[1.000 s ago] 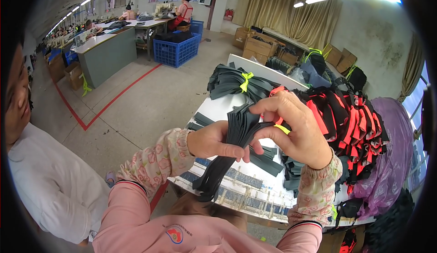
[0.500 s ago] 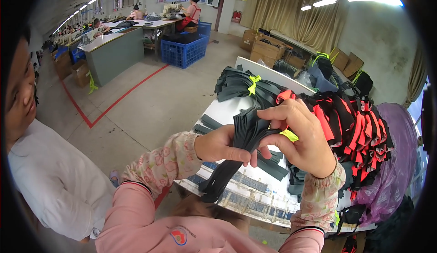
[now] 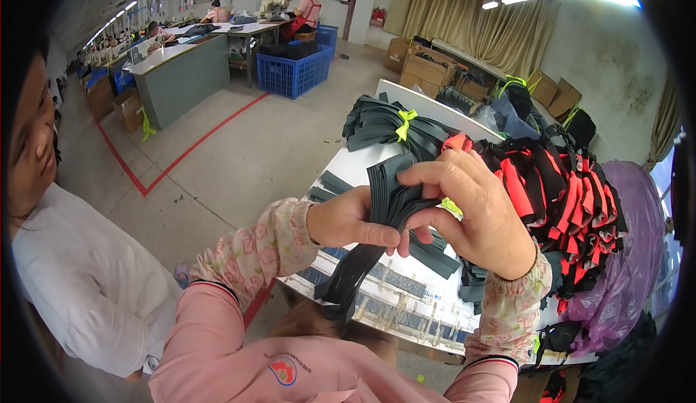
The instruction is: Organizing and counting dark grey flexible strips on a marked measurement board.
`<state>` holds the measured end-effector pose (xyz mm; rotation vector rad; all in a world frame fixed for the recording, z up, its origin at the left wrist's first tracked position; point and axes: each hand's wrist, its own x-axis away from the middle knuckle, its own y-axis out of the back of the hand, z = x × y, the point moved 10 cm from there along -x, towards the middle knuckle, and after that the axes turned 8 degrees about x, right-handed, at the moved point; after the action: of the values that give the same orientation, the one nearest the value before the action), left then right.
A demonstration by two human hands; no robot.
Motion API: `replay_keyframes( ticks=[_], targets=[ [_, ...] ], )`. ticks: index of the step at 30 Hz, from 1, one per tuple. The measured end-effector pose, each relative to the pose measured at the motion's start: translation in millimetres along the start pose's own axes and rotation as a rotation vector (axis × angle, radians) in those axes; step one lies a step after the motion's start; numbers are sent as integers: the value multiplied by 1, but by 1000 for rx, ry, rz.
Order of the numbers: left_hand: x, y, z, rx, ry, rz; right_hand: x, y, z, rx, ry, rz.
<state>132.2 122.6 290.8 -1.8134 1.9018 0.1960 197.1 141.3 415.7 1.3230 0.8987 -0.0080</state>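
Note:
My left hand is wrapped round a stack of dark grey fabric strips, its thumb lying across the front. Above that grip the strip ends stand up in layers, while the long tails hang below over the table's near edge. My right hand pinches the stack's upper right side between thumb and fingers; how many strips it has is hidden. Behind my hands lies a bundle of similar strips, tied with a bright yellow-green band. More loose strips lie on the white table.
A pile of black and orange-red fabric pieces sits on the right, against a purple plastic bag. A person in a white shirt stands close at my left. Beyond are a blue crate and cardboard boxes.
My right fingertips have moved slightly left on the strips. The upper ends now sit closer together and face me more, and the hanging tails have swung a little right.

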Motion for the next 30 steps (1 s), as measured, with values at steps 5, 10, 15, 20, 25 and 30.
replay_keyframes(
  ticks=[5, 10, 15, 20, 25, 30],
  targets=[
    [0, -5, 3, -26, 82, -19, 3, 6, 3, 53, 52, -14],
    [2, -3, 3, -50, 76, -15, 3, 16, -6, -31, -14, -51],
    [2, -4, 9, -87, 91, -5, 4, 6, 0, 19, 58, 8],
    [0, -3, 7, 11, 80, -3, 6, 3, 2, 20, 77, -12],
    [3, -2, 14, -36, 113, 7, 4, 2, 1, -33, -15, 7],
    [1, -8, 14, -62, 121, 21, 5, -4, 3, 7, 61, 94]
  ],
)
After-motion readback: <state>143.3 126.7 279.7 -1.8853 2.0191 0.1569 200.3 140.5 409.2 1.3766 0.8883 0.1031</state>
